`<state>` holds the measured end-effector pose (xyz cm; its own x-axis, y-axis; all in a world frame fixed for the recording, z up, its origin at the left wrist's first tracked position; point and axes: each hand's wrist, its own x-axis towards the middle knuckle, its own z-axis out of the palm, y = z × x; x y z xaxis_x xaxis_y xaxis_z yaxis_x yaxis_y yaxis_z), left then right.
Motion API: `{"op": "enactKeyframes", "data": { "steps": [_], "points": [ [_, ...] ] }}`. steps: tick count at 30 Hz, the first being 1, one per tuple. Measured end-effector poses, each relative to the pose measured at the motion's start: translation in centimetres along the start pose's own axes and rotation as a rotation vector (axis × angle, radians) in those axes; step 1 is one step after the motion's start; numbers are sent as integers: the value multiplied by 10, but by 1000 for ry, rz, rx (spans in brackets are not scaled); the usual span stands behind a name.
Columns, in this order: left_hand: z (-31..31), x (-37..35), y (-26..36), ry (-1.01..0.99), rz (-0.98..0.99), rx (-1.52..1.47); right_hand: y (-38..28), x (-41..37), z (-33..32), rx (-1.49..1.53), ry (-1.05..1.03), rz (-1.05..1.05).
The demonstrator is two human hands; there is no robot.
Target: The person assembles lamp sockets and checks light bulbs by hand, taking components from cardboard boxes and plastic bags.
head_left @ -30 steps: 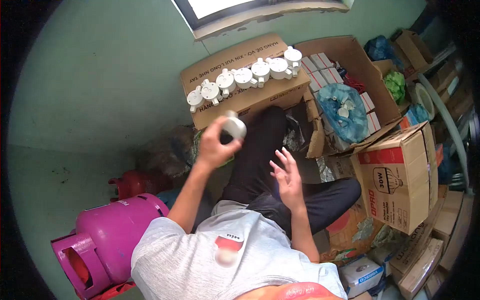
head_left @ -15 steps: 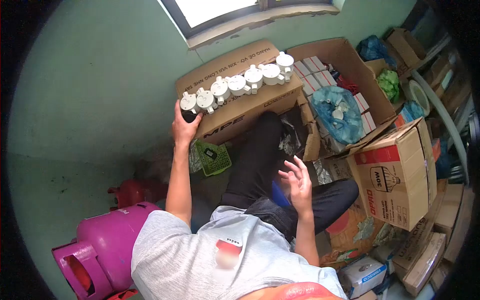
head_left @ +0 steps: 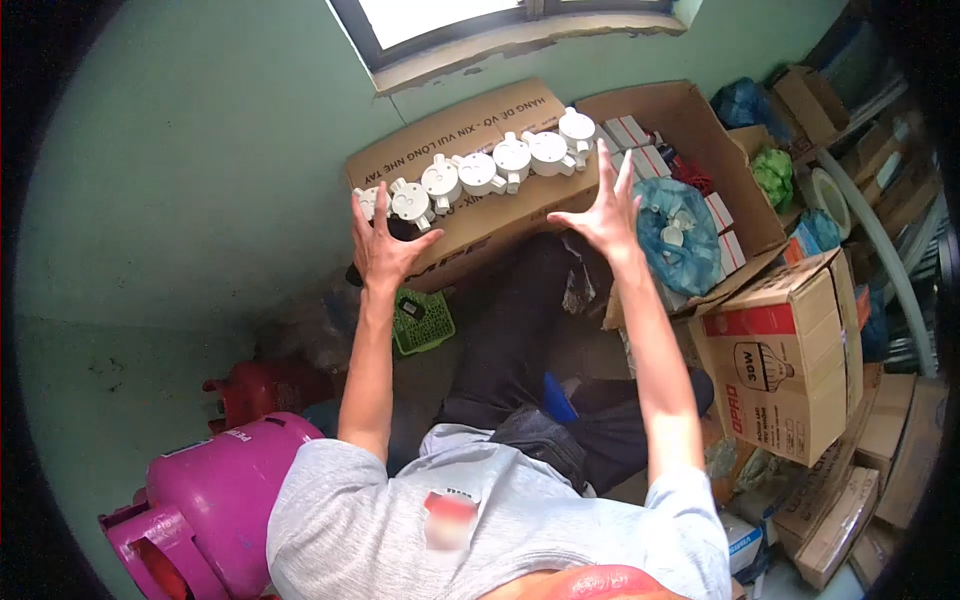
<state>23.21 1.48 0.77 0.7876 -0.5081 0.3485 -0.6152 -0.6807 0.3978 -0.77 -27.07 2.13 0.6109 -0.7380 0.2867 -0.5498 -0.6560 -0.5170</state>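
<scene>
A row of several white round conduit junction boxes runs along the top of a cardboard box. My left hand is at the row's left end, fingers spread, with its fingertips over the leftmost junction box. Beside its thumb, a dark object is partly covered by the hand. At the opposite end, my right hand is spread wide, thumb and fingers apart, its fingertips just below the rightmost junction box. Nothing is held in either palm.
An open carton at the right holds small white boxes and a blue plastic bag of white fittings. In front of it stands a bulb carton. A green basket lies below my left hand. Pink gas cylinder at left.
My right hand has risen from above my lap to the right end of the row, fingers spreading. The left hand has opened and shifted slightly right at the left end.
</scene>
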Motion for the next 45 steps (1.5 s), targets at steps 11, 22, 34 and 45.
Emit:
{"op": "enactKeyframes", "data": {
  "steps": [11, 22, 34, 45],
  "points": [
    [19, 28, 1, 7, 67, -18, -8, 82, 75, -32, -52, -288],
    [30, 54, 5, -16, 16, -6, -6, 91, 81, -14, -55, -348],
    [29, 102, 6, -243, -87, 19, -65, 106, 78, -29, -221, -4],
    [-38, 35, -21, 29, -233, -340, -5, 24, 45, 347, 317, -103]
  ]
}}
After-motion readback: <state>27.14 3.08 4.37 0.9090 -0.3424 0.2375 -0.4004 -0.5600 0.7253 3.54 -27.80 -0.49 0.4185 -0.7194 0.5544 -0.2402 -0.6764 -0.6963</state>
